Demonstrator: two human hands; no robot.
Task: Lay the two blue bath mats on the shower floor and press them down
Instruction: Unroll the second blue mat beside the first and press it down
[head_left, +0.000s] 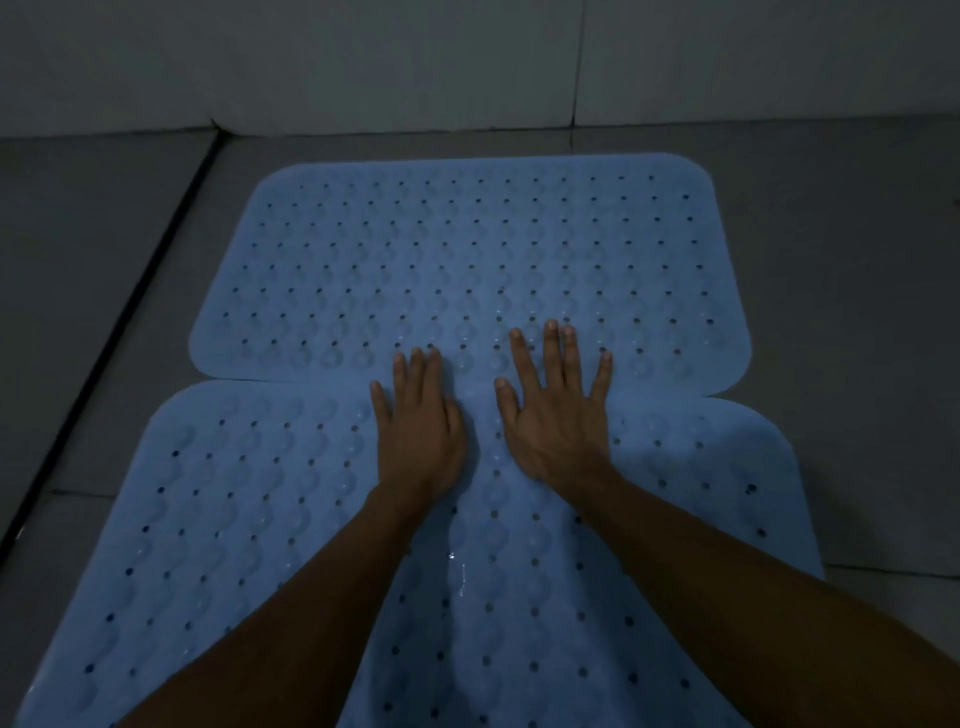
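Two light-blue bath mats with rows of small holes and round bumps lie flat on the grey floor, one behind the other. The far mat (467, 249) reaches toward the wall. The near mat (234, 519) meets it along a seam across the middle of the view. My left hand (418, 436) lies palm down with straight fingers across that seam. My right hand (556, 410) lies palm down beside it, fingers spread, fingertips on the far mat. Both forearms cover part of the near mat.
Grey floor tiles (857, 312) surround the mats. A dark groove (119, 332) runs diagonally along the left side. A pale tiled wall (467, 62) stands just behind the far mat. The light is dim.
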